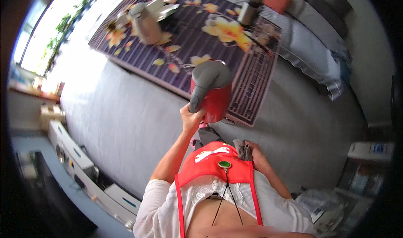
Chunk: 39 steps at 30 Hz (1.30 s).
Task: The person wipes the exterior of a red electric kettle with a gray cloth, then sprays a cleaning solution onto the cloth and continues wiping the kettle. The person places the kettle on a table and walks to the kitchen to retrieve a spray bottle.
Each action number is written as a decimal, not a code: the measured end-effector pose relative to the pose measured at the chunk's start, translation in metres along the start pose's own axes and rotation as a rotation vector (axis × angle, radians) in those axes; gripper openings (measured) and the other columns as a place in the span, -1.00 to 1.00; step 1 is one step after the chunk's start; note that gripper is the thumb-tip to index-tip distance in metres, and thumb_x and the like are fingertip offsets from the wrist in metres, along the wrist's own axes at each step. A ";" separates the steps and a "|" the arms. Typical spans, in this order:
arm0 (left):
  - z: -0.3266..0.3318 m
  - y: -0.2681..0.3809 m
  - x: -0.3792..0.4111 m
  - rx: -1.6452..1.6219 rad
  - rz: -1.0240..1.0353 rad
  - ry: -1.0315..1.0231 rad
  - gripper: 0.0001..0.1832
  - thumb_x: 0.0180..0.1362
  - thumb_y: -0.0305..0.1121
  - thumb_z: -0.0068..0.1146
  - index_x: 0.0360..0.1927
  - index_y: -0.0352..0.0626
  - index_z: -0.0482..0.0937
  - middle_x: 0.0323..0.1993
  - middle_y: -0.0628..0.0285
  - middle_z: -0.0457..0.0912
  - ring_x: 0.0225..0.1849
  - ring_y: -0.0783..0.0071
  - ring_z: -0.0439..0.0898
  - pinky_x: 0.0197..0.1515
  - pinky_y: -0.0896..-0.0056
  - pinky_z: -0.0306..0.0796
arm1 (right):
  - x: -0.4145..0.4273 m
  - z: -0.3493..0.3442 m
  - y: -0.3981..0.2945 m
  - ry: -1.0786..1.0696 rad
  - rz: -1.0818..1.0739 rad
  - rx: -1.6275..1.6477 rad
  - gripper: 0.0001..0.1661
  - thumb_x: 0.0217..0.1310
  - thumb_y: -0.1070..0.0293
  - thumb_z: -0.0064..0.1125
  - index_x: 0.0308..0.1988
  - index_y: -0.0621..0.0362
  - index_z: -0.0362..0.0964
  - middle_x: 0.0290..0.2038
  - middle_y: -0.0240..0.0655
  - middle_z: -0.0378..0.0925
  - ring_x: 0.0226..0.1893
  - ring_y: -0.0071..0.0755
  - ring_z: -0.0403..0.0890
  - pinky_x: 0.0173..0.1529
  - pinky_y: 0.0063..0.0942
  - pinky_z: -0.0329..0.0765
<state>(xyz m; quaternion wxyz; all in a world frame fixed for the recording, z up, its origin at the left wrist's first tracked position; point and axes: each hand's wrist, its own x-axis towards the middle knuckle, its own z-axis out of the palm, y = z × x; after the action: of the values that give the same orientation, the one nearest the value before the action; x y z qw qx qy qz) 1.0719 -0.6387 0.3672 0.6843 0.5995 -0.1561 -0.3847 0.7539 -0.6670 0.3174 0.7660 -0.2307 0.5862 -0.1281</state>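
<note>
My left hand (pixel 191 117) grips the grey handle of a red jug or kettle (pixel 217 104) with a grey lid. It is held out in front of me, above the floor and partly over the near edge of the table in this view. Close to my right hip, my right hand (pixel 258 156) is closed around a crumpled grey cloth (pixel 242 149). A red apron (pixel 207 159) covers my front, and a green pendant (pixel 224 165) hangs over it.
A low table with a dark floral cover (pixel 189 33) carries a beige jug (pixel 146 27), a steel thermos (pixel 251 8) and a white box-like item (pixel 160 9). A sofa (pixel 299 39) stands beyond at right. A long white cabinet (pixel 94 187) runs along the left.
</note>
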 end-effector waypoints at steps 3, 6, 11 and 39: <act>0.034 -0.008 -0.001 0.080 0.051 -0.022 -0.86 -0.16 -0.49 0.16 -0.67 -0.27 0.44 -0.75 0.39 0.43 -0.68 0.67 0.39 -0.62 0.55 0.27 | -0.013 -0.030 0.021 0.087 -0.053 0.015 -0.60 0.18 0.17 0.22 -0.10 0.23 0.44 -0.29 -0.33 0.56 -0.36 -0.44 0.57 -0.22 -0.45 0.51; 0.051 -0.035 0.003 0.123 0.114 -0.070 -0.84 -0.15 -0.47 0.18 -0.68 -0.26 0.44 -0.72 0.44 0.40 -0.64 0.71 0.35 -0.58 0.56 0.26 | -0.055 -0.034 0.006 0.128 -0.084 0.041 -0.63 0.21 0.21 0.17 -0.08 0.23 0.43 -0.30 -0.32 0.56 -0.37 -0.42 0.58 -0.22 -0.45 0.53; 0.081 -0.076 -0.009 0.198 0.256 -0.025 -0.83 -0.08 -0.44 0.25 -0.61 -0.25 0.48 -0.66 0.51 0.34 -0.53 0.73 0.28 -0.49 0.57 0.23 | -0.072 -0.067 0.002 0.018 -0.117 -0.019 -0.67 0.24 0.18 0.12 -0.16 0.21 0.51 -0.33 -0.39 0.59 -0.35 -0.54 0.58 -0.21 -0.53 0.51; 0.420 -0.324 -0.007 0.769 -0.506 -0.411 -0.80 0.14 -0.32 0.13 -0.29 -0.28 0.56 -0.53 0.26 0.54 -0.50 0.44 0.52 -0.40 0.33 0.46 | 0.015 -0.491 -0.086 0.328 -0.524 -0.146 -0.47 0.23 -0.09 0.10 -0.25 0.22 0.56 -0.31 -0.44 0.58 -0.32 -0.53 0.46 -0.21 -0.40 0.42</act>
<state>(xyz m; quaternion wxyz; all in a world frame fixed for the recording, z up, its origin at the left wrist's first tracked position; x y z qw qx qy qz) 0.6737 -0.9232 0.1618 0.2543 0.7390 -0.2678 -0.5635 0.2950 -0.8483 0.2470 0.5835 -0.4047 0.6300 -0.3142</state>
